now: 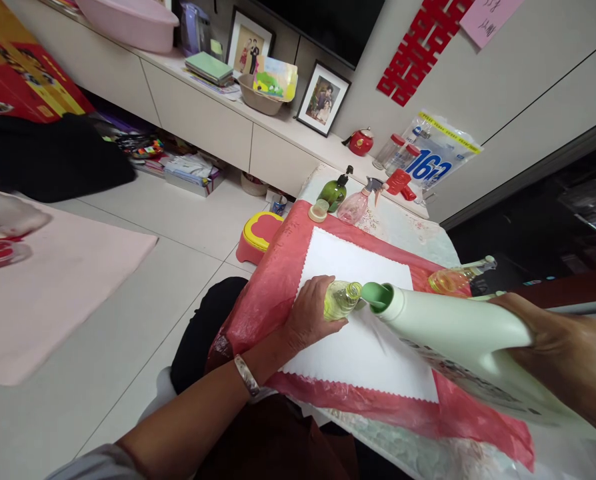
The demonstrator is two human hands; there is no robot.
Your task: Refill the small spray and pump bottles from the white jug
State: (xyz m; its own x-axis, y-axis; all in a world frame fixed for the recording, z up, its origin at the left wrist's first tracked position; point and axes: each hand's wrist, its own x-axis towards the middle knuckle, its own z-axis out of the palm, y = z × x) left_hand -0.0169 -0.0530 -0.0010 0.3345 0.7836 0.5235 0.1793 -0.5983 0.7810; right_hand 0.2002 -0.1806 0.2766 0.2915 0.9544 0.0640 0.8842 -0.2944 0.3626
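Red plastic (265,290) lay on the bench (421,230) beneath the left hand (311,310), which held a bottle (337,301), probably steadying its mouth for the jug (448,317) tilted in the right hand (553,340).

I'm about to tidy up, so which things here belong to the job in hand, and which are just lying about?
Belong:
- small bottle, in the left hand
- large bottle, in the right hand, tipped toward it
- probably the white mat beneath

Seemingly lying about:
- pink basin
- red pot
- stool
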